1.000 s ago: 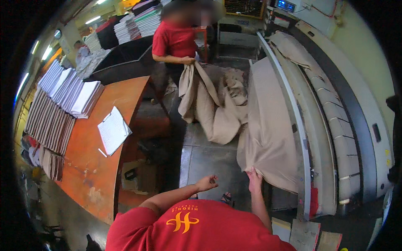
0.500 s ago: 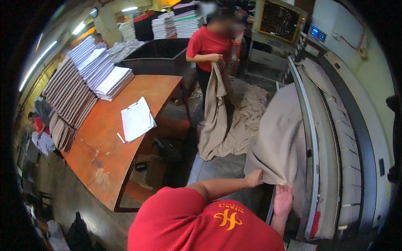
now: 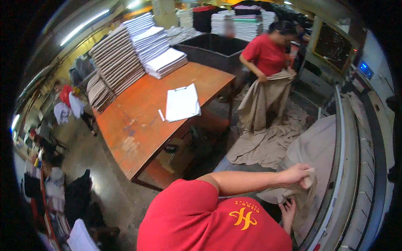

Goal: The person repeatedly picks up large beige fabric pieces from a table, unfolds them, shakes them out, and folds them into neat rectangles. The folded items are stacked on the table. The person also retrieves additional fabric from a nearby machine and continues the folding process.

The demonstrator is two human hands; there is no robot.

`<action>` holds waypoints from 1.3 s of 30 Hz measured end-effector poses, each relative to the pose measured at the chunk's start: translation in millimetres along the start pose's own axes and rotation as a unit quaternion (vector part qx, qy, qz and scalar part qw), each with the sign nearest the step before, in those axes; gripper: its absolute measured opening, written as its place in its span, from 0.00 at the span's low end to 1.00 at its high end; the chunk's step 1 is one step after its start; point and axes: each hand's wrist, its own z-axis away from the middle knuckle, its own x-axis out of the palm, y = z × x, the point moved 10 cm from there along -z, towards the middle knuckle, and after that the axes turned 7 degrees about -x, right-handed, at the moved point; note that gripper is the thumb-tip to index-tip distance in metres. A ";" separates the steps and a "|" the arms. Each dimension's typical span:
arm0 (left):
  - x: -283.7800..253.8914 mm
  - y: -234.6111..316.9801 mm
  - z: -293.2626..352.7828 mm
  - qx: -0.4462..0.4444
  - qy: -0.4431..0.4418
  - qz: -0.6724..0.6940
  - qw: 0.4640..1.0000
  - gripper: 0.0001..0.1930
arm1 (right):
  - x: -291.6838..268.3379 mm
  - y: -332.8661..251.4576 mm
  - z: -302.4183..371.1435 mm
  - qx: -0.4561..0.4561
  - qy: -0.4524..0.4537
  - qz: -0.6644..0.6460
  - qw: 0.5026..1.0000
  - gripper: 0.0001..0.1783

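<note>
A large beige cloth (image 3: 312,140) hangs along the near side of a long roller machine, its lower end bunched near me. My left hand (image 3: 298,175) reaches across to the right and is closed on a gathered part of this cloth. Just below it, my right hand (image 3: 288,212) has its fingers curled at the cloth's lower edge, pinching it. A fold of the cloth droops between and to the left of my two hands.
The roller machine (image 3: 363,167) with a metal rail runs along the right. A co-worker in red (image 3: 268,56) holds another beige cloth (image 3: 264,102) trailing onto the floor. To the left, an orange table (image 3: 138,129) bears a clipboard (image 3: 183,102) and folded cloth stacks (image 3: 119,60).
My view has turned left. My left hand has lifted cloth up and to the right, away from the right hand. The co-worker has raised and spread the other cloth with both hands.
</note>
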 end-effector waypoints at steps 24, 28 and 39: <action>-30.3 -2.4 90.1 0.224 0.076 -0.430 0.871 0.58 | 56.4 -189.5 -39.6 -0.166 0.045 -0.440 0.881 0.19; -80.5 -88.5 52.6 0.103 0.098 -0.406 0.903 0.41 | 22.3 -233.6 -9.8 -0.239 0.090 -0.468 0.846 0.19; -168.6 -135.8 -10.6 -0.072 0.157 -0.144 0.974 0.10 | -86.2 -125.9 69.5 -0.074 0.302 -0.215 0.926 0.23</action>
